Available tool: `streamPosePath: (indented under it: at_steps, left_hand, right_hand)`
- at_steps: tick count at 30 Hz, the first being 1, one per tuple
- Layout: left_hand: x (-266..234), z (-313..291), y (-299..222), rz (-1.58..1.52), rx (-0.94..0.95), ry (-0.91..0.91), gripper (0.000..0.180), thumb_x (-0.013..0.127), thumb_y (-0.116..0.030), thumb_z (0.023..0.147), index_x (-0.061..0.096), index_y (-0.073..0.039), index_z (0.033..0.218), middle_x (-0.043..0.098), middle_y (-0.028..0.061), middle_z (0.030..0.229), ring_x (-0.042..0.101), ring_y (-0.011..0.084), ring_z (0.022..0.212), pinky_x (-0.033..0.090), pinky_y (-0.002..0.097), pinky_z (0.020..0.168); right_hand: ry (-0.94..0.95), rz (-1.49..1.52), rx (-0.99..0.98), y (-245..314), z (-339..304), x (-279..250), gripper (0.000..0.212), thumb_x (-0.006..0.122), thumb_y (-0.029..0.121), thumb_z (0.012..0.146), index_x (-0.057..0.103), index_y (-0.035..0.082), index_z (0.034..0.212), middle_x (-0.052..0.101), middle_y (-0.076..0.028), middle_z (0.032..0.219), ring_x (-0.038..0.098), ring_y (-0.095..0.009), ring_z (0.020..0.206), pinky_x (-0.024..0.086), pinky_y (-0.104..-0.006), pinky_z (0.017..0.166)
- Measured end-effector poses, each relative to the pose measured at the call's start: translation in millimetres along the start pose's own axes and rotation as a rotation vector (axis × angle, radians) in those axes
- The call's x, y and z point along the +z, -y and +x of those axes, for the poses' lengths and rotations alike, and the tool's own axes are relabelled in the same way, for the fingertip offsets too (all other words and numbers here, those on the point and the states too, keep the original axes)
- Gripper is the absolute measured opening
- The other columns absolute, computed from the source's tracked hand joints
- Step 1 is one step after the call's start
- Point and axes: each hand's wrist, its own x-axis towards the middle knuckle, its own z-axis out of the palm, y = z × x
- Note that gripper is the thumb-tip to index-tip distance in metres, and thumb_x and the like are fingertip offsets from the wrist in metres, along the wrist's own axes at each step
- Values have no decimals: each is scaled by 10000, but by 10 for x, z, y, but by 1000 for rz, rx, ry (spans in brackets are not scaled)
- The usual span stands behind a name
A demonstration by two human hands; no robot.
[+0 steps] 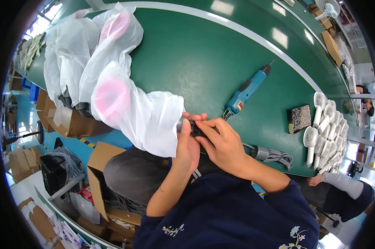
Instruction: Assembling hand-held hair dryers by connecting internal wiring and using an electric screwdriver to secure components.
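Note:
My left hand [187, 147] is closed around a dark, rounded part [196, 130] at the mouth of a white translucent plastic bag [160, 124]. My right hand [225, 145] pinches the same part from the right, thumb and fingers pressed together on it. Fingers cover most of the part, so its kind does not show. Pink round shapes show through the bag, which stretches away to the upper left. Beyond my right hand, a teal electric screwdriver [247, 91] lies on the green bench [196, 54].
Right of my hands are a coiled grey cable [274, 156], a dark box of small pieces [299, 118] and a pile of white brushes [326, 137]. An open cardboard box [97, 166] stands lower left. Another person's hand [315, 180] rests near the bench's right edge.

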Motion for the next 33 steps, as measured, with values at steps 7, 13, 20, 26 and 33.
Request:
streamPosePath:
  at_steps: [7,13,20,26,33]
  left_hand:
    - [6,-18,-29,-158,-90,6,322,379,-382,1017,458,-84,1111,555,50,1005,513,231,1109,399,388,1001]
    - [-17,-24,7,-216,-82,14,284,381,-354,1023,417,-104,1152,552,52,998,526,221,1094,386,382,1005]
    - [40,-39,-21,-195,-78,-36,299,392,-365,1016,438,-85,1112,535,50,1005,508,229,1111,385,379,1011]
    - [11,-49,-16,-199,-44,-6,281,403,-325,1016,435,-73,1136,546,61,1032,515,232,1115,382,381,1017]
    - [-90,-85,21,-95,74,93,310,520,26,904,430,-79,1182,536,64,1114,492,218,1171,377,366,1032]
  right_hand:
    - [41,0,12,23,-48,-59,407,730,15,726,608,-18,1112,564,-107,934,602,-262,760,496,-342,624]
    - [56,-5,30,35,-44,-54,414,742,35,719,603,-9,1106,562,-104,933,608,-264,767,500,-342,630]
    - [11,40,83,-29,-32,34,349,770,91,698,606,17,996,548,-87,898,599,-275,772,500,-353,633]
    - [106,-58,14,29,56,12,300,722,137,727,593,37,978,501,-75,899,577,-249,807,501,-357,571]
    - [47,-2,-24,-14,72,-3,304,760,114,670,607,60,927,530,-57,875,573,-240,793,494,-340,595]
